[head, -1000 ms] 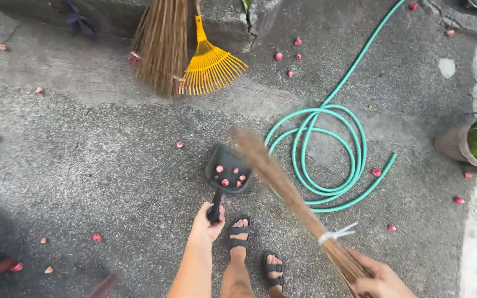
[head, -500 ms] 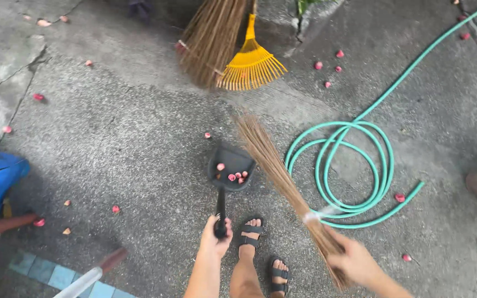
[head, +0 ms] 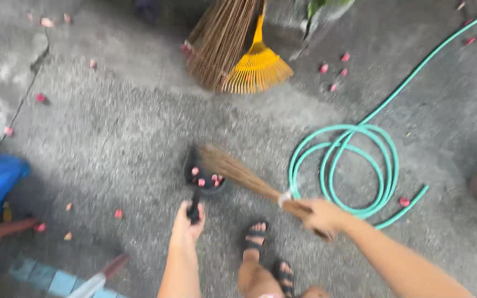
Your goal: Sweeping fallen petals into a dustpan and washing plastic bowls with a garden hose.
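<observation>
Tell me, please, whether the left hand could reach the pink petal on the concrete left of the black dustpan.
Probably not freely: the left hand is closed on the black dustpan handle, though bare concrete lies between it and the pink petal.

The dustpan (head: 204, 175) sits on the ground (head: 111, 143) just ahead of the feet (head: 258, 237), with petals (head: 205, 179) in it and the hand broom (head: 244, 176) tip over it. The coiled hose (head: 360, 171) lies to its right. A rake (head: 258, 69) and big broom (head: 219, 41) lean at the far edge.
</observation>
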